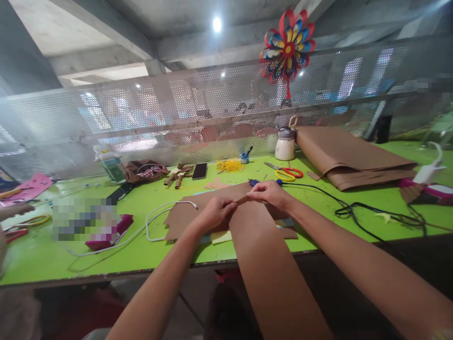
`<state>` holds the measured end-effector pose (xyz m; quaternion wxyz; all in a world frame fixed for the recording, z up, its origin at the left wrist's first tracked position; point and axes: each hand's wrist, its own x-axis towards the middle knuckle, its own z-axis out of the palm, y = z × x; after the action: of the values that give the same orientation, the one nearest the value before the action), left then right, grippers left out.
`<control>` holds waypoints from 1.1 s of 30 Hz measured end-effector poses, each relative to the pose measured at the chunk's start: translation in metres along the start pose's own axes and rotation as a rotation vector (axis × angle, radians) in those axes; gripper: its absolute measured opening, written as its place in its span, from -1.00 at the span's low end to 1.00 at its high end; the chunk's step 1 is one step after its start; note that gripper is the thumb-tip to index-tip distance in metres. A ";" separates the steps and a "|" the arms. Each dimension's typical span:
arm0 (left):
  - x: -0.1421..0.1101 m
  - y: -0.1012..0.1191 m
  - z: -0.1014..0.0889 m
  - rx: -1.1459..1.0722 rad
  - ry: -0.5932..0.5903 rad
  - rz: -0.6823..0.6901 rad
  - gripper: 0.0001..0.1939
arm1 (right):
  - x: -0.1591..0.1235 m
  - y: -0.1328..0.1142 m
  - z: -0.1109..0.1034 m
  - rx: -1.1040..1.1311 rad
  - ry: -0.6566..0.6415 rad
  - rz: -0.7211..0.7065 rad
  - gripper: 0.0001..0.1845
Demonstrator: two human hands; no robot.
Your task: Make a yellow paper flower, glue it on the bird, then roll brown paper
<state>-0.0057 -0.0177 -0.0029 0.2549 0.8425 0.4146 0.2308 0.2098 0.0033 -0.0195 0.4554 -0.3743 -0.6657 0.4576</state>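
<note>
A long brown paper strip (269, 264) runs from the tabletop over its front edge toward me. At its far end, my left hand (216, 212) pinches the left corner of a narrow folded or rolled edge. My right hand (271, 194) grips the same edge farther right, thumb and fingers pressed together. Beneath the hands lie brown paper pieces (193, 217), with a pale yellow scrap (222, 237) showing at the front. Just behind my right hand is a blue-ended tool (252, 182), mostly hidden, near a black cable (318, 189).
Scissors (287, 172), a phone (200, 171), yellow shreds (229, 165) and a cream flask (285, 144) stand or lie farther back. Folded brown paper (354, 153) occupies the right. A white cable (148, 222) loops at left; another person's hand (16, 211) is at the far left.
</note>
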 end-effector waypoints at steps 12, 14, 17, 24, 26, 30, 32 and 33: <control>-0.003 -0.003 0.009 -0.134 -0.081 -0.084 -0.59 | 0.001 0.005 -0.001 0.258 -0.085 0.234 -0.60; -0.003 -0.003 0.009 -0.163 -0.101 -0.076 -0.60 | 0.002 0.006 -0.002 0.204 -0.089 0.218 -0.60; -0.001 -0.002 0.010 -0.179 -0.122 -0.061 -0.62 | 0.003 0.007 -0.001 0.076 -0.041 0.117 -0.62; 0.005 0.000 0.013 -0.057 -0.016 -0.057 -0.62 | 0.000 0.003 0.005 -0.137 0.018 -0.055 -0.63; 0.005 -0.001 0.014 -0.028 -0.004 -0.031 -0.64 | -0.001 0.001 0.005 -0.148 -0.007 -0.045 -0.63; 0.005 0.000 0.015 0.030 -0.009 0.076 -0.66 | -0.002 -0.001 0.003 -0.092 -0.053 0.015 -0.65; 0.005 0.000 0.015 0.044 -0.005 0.096 -0.67 | -0.001 0.000 0.002 -0.083 -0.036 0.014 -0.66; 0.005 0.000 0.015 0.039 -0.016 0.082 -0.67 | -0.001 0.001 0.002 -0.082 -0.026 0.012 -0.67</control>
<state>0.0058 -0.0174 -0.0138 0.2322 0.8653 0.3821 0.2265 0.2079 0.0023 -0.0209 0.4281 -0.3907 -0.6877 0.4373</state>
